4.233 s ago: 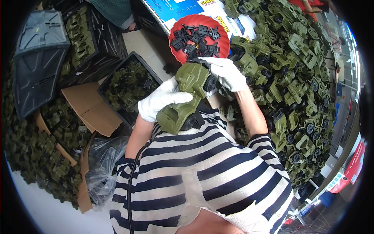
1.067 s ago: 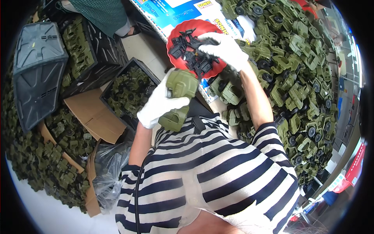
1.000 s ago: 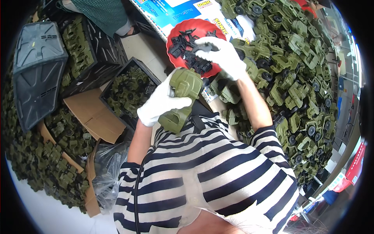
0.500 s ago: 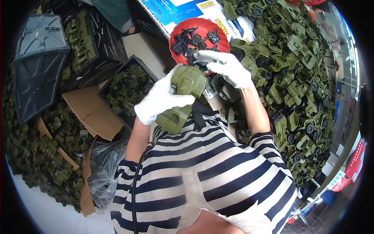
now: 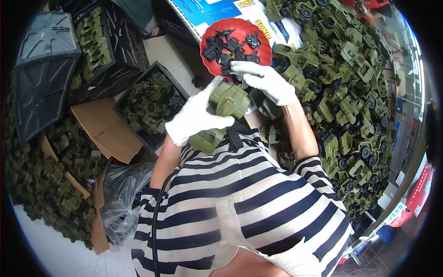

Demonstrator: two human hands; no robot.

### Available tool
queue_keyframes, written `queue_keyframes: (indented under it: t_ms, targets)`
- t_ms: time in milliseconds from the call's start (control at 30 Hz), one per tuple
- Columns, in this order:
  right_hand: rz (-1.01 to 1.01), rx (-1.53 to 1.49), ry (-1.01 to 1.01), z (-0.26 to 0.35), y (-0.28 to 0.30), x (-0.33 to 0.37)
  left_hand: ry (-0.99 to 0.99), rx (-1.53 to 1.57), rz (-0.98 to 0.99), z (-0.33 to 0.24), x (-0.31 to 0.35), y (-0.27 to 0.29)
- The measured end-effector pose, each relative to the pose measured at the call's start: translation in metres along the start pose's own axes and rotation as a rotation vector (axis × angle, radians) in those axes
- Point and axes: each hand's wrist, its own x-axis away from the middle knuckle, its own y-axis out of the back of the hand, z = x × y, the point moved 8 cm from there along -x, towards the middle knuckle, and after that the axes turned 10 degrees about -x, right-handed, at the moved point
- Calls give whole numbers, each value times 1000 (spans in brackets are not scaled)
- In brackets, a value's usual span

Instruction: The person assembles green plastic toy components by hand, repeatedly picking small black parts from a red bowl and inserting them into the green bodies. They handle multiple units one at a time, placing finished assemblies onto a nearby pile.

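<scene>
Both hands wear white gloves. The left hand [image 5: 196,119] is closed around an olive-green toy vehicle [image 5: 228,100], thumb across its upper face and fingers along its far side. The vehicle is held in front of the striped shirt [image 5: 198,210], just below the red scalloped bowl [image 5: 264,51]. The right hand [image 5: 273,85] is partly curled, fingers directed left, over the bowl's near rim and beside the vehicle's far end; whether it grips anything cannot be determined. Black plastic parts [image 5: 214,48] lie in the bowl. More green vehicles [image 5: 344,111] are heaped to the right.
</scene>
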Motion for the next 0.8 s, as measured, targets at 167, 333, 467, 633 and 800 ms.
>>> queue_keyframes:
  t_ms: [167, 333, 467, 633, 800]
  targets:
    - [71, 94, 27, 9, 0, 6, 38, 249, -17, 2, 0, -1]
    - [-22, -204, 76, -6, 8, 7, 75, 652, 92, -14, 3, 2]
    - [-24, -425, -40, -48, 14, 6, 109, 709, 99, -15, 4, -1]
    - [-49, -751, -25, -30, -22, 3, 128, 617, 89, -14, 3, -1]
    - [77, -581, 32, -40, -11, 3, 172, 648, 94, -13, 6, -3]
